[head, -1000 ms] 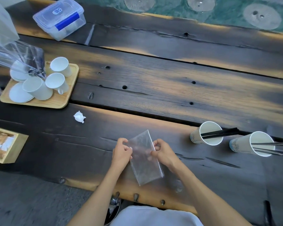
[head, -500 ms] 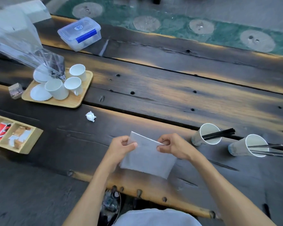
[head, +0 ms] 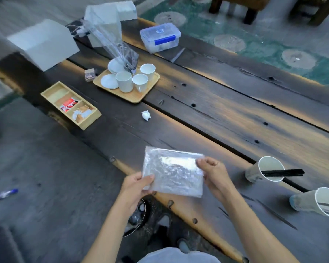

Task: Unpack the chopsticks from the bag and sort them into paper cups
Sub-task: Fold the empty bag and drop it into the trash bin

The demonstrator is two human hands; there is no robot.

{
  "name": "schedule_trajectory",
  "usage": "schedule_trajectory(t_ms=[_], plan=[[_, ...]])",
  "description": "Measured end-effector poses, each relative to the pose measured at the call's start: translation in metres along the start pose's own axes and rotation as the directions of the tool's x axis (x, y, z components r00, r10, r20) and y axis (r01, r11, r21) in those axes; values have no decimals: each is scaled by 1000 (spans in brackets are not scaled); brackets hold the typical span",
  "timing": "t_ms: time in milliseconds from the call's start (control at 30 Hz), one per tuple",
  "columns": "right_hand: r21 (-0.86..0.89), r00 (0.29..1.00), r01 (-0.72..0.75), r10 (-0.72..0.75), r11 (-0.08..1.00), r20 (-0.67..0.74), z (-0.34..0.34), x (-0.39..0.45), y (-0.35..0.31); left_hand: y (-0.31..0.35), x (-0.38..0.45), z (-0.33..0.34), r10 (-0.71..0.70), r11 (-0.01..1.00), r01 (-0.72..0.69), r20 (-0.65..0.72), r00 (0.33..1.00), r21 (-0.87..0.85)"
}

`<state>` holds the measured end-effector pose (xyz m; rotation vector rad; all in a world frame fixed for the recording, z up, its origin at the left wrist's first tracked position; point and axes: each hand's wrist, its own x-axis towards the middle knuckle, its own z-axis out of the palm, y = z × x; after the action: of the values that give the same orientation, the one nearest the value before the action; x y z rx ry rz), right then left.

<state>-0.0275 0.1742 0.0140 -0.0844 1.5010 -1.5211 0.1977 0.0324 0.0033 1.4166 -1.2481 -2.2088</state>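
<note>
Dark charred wood, the table (head: 226, 118) now runs slantwise across your view, because your head has swung left since a second ago. The clear plastic bag (head: 172, 172), then flat on the planks, is now lifted off them, folded and apparently empty; your left hand (head: 136, 186) pinches its lower corner, your right hand (head: 212, 172) its far edge. Both paper cups (head: 269, 168) lie tipped at your right, black chopsticks (head: 282, 172) poking out. Sorting looks finished; only the bag needs putting aside.

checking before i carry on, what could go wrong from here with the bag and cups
Both paper cups lie tipped on the table with chopsticks poking out, so they may roll or spill. The bag, held above the table edge by the left hand and right hand, could slip to the ground.
</note>
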Motion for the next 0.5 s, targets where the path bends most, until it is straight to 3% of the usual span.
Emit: schedule_trajectory(t_ms=[67,167,333,500], plan=[[-58,984,-101,108,993,141,11,-9,11,-14,-23,-7,2,993,-16,-125,992,-113],[-203,939,-137,192,970,285,31,-31,41,-40,-59,-18,-7,976,-52,-269,963,-211],[-322,944,-117,206,940,258,57,-56,80,-95,-112,-41,-133,932,-42,-449,883,-360],[-462,917,-145,294,875,269,84,-61,118,-153,-147,-68,-282,886,3,-535,796,-464]])
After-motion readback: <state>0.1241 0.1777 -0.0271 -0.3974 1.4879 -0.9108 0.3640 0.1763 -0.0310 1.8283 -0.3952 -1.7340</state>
